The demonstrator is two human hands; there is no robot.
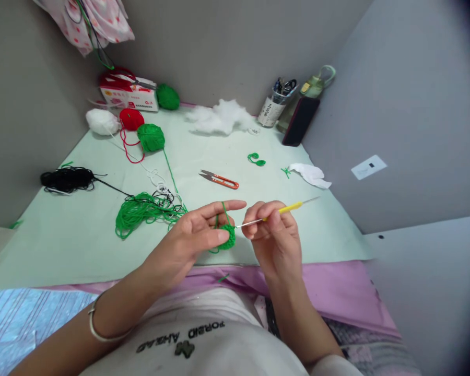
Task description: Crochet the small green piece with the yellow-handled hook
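Observation:
A small round piece of green crochet is pinched between the thumb and fingers of my left hand. Green yarn loops up over the stretched index finger of that hand. My right hand grips a crochet hook by its yellow handle. The metal tip points left and meets the edge of the crochet piece; whether a loop sits on it is too small to tell. Left of my hands lies a loose heap of green yarn, tangled with black and white strands.
Orange-handled thread snips lie beyond my hands. Farther back are a green yarn ball, red yarn, white yarn, black yarn and white stuffing. At the right stand a pen cup and a phone.

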